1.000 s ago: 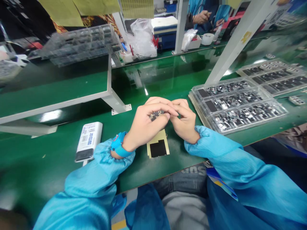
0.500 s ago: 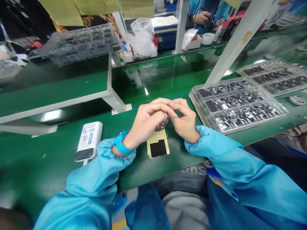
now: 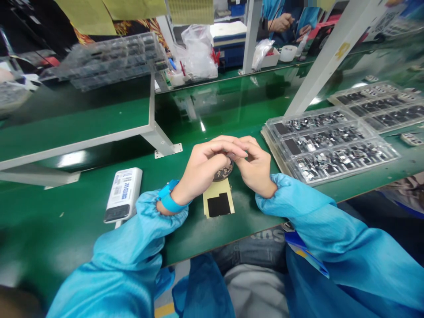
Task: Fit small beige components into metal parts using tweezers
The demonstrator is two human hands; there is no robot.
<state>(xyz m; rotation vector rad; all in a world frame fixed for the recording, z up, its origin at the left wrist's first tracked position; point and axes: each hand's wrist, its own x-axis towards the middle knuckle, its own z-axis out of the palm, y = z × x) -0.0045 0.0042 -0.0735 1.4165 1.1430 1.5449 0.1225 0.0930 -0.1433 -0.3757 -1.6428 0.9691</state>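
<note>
My left hand [image 3: 208, 165] and my right hand [image 3: 255, 165] meet over the bench, fingers bent and fingertips touching or overlapping. Whatever lies between the fingertips is hidden behind the fingers. Below them, partly covered by my left hand, is a round dark disc [image 3: 224, 173] with light specks on top. Just in front of the disc lies a pale yellow sheet [image 3: 212, 192] bearing a black, roughly square piece [image 3: 218, 206] with a notched corner. A blue band [image 3: 169, 202] circles my left wrist.
A white power bank [image 3: 122, 194] with a cable lies left of my hands. Clear compartment trays [image 3: 331, 143] of small parts stand to the right. A raised green shelf [image 3: 99, 117] is at the left, a slanted white post [image 3: 319, 66] behind. Across the bench, a co-worker's hands [image 3: 281, 22] show.
The fingers of my left hand have shifted slightly at the tips, reaching a little farther right over my right fingers. A bit more of the disc shows.
</note>
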